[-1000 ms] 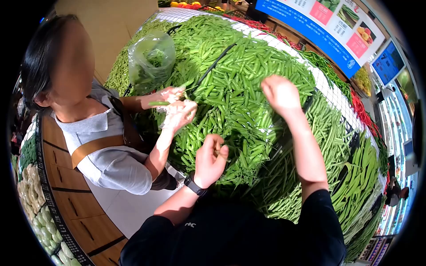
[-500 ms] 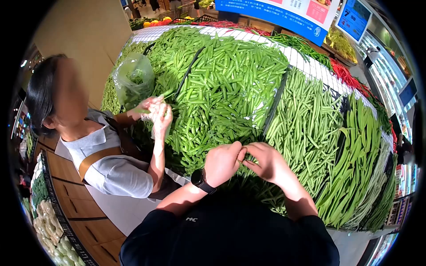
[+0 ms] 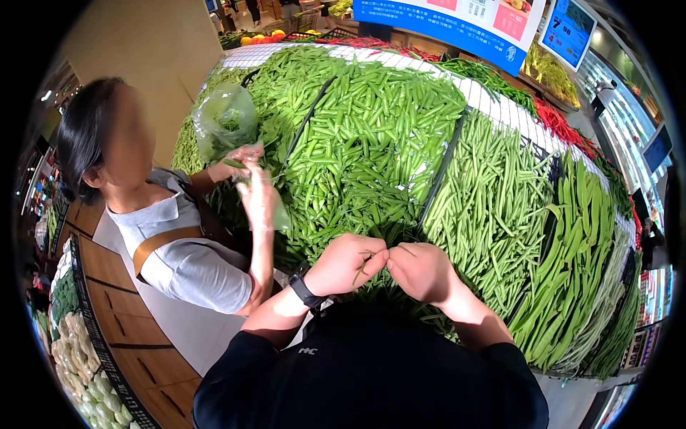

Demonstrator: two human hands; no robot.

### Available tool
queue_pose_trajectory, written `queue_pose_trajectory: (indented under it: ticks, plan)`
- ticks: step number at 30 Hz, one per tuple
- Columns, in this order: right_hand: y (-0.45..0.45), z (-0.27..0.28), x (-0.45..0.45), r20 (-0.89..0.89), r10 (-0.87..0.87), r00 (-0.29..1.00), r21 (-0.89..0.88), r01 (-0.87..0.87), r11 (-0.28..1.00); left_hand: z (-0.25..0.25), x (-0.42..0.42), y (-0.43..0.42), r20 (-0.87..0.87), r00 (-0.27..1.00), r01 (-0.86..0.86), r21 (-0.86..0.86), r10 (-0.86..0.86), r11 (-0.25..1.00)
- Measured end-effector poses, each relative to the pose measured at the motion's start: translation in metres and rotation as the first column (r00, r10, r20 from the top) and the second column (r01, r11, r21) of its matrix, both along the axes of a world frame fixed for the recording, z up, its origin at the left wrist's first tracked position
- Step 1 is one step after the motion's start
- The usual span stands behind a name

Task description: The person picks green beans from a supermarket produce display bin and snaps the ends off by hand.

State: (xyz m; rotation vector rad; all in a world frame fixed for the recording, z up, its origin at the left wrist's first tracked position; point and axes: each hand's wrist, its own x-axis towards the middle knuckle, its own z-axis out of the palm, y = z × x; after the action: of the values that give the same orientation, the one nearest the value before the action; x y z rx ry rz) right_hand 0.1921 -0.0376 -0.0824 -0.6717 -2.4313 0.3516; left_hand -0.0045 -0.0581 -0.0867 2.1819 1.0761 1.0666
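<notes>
With the person's two hands as the hub of the dial and 12 pointing to the far side of the stand, the left hand (image 3: 343,267) is sitting just on the 9 o'clock side and the right hand (image 3: 424,273) just on the 3 o'clock side, their fingertips touching at the middle. The left hand is curling inward and pinching a thin green piece (image 3: 363,264), which is showing against its fingers, just beside the right hand. The right hand is curling its fingers too; whether it is gripping anything, I cannot tell. A black watch (image 3: 306,288) is circling the left wrist. At 12 o'clock a broad heap of green pea pods (image 3: 386,121) is spreading out, and at 1 o'clock a black divider (image 3: 444,166) is separating it from the slender green beans (image 3: 493,193), which are lying at 2 o'clock. Wide flat pods (image 3: 580,250) are lying at 3 o'clock. Red chillies (image 3: 559,125) are running along the stand's far edge between 1 and 2, and a blue price display (image 3: 568,30) is facing this way at 1. Towards 10 o'clock a co-worker in a grey shirt (image 3: 189,275) is holding both hands up, close together, near a clear plastic bag (image 3: 225,123) of greens.
</notes>
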Motion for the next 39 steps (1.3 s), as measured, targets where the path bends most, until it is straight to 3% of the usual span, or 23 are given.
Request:
queue_pose_trajectory:
  ticks: [3,5,8,9,10,11,12,13,15,16,17,19,21,23,27,29,31,32,34,35,36,37,39]
  plan:
    - [-0.005,0.007,-0.002,-0.085,0.058,0.995,0.0,-0.058,0.998,0.006,-0.004,-0.006,0.213,0.963,0.203,-0.166,-0.166,0.965]
    - [-0.005,0.008,-0.003,-0.238,0.136,0.962,-0.132,-0.171,0.976,0.0,0.0,-0.013,0.288,0.944,0.228,-0.217,-0.161,0.949]
    - [-0.005,0.008,-0.006,-0.374,0.135,0.918,-0.255,-0.242,0.936,-0.004,0.014,-0.025,0.714,0.697,0.354,-0.432,0.074,0.829]
    - [-0.005,0.007,-0.007,-0.441,0.116,0.89,-0.349,-0.289,0.891,-0.004,0.015,-0.026,0.714,0.696,0.351,-0.43,0.075,0.832]
    - [-0.005,0.008,-0.009,-0.44,0.121,0.89,-0.348,-0.293,0.891,-0.002,0.016,-0.026,0.807,0.578,0.421,-0.421,0.121,0.804]
    - [-0.006,0.01,-0.011,-0.482,0.038,0.875,-0.492,-0.306,0.815,-0.001,0.016,-0.026,0.879,0.444,0.488,-0.399,0.173,0.776]
    - [-0.005,0.011,-0.015,-0.507,-0.052,0.861,-0.621,-0.323,0.714,-0.007,0.014,-0.024,0.909,0.377,0.527,-0.371,0.181,0.765]
    - [-0.003,0.008,-0.019,-0.501,-0.047,0.864,-0.626,-0.324,0.709,-0.011,0.011,-0.021,0.932,0.307,0.564,-0.339,0.19,0.753]
    - [0.009,-0.002,-0.028,-0.618,-0.167,0.768,-0.592,-0.314,0.742,-0.01,0.005,-0.019,0.816,0.527,0.124,-0.352,0.239,0.928]
    - [0.018,-0.001,-0.034,-0.691,-0.156,0.705,-0.557,-0.383,0.737,-0.01,-0.007,-0.022,0.708,0.631,0.022,-0.427,0.319,0.904]
    - [0.03,-0.001,-0.039,-0.688,-0.152,0.709,-0.56,-0.387,0.732,-0.018,-0.017,-0.02,0.628,0.712,-0.083,-0.37,0.315,0.925]
    - [0.064,0.003,-0.052,-0.76,-0.118,0.639,-0.396,-0.31,0.864,-0.018,-0.03,-0.018,0.61,0.707,-0.14,-0.376,0.359,0.916]
    - [0.113,0.024,-0.067,-0.666,-0.374,0.646,-0.54,-0.072,0.838,-0.034,-0.038,-0.014,0.623,0.684,-0.171,-0.371,0.381,0.913]
    - [0.195,0.02,-0.09,-0.783,-0.461,0.417,-0.58,-0.226,0.782,-0.045,-0.04,-0.013,0.651,0.59,-0.177,-0.474,0.478,0.863]
    - [0.345,0.023,-0.121,-0.521,-0.59,0.616,-0.795,-0.099,0.599,-0.05,-0.029,-0.01,0.646,0.614,-0.045,-0.545,0.454,0.837]
    - [0.391,0.006,-0.125,-0.427,-0.713,0.555,-0.855,0.009,0.519,-0.051,-0.024,-0.009,0.685,0.586,0.051,-0.565,0.433,0.824]
    - [0.402,-0.015,-0.11,-0.146,-0.666,0.731,-0.729,0.376,0.572,-0.05,-0.013,-0.007,0.736,0.428,-0.007,-0.577,0.524,0.816]
    - [0.4,-0.034,-0.1,-0.191,-0.559,0.807,-0.712,0.278,0.644,-0.054,-0.015,-0.008,0.734,0.404,0.008,-0.599,0.546,0.8]
    - [0.355,-0.04,-0.082,0.011,-0.382,0.924,-0.544,0.326,0.773,-0.071,-0.028,-0.009,0.785,0.359,0.146,-0.581,0.505,0.801]
    - [0.332,-0.05,-0.072,0.177,-0.334,0.926,-0.373,0.377,0.848,-0.08,-0.034,-0.01,0.806,0.334,0.212,-0.569,0.489,0.794]
    - [0.299,-0.047,-0.069,0.443,-0.29,0.848,-0.342,0.46,0.819,-0.081,-0.036,-0.01,0.775,0.324,0.228,-0.62,0.542,0.751]
    - [0.258,-0.043,-0.066,0.628,-0.236,0.741,-0.243,0.476,0.845,-0.081,-0.037,-0.011,0.741,0.321,0.245,-0.667,0.59,0.704]
    - [0.205,-0.044,-0.056,0.889,0.04,0.456,-0.273,0.458,0.846,-0.081,-0.037,-0.012,0.731,0.383,0.275,-0.674,0.565,0.686]
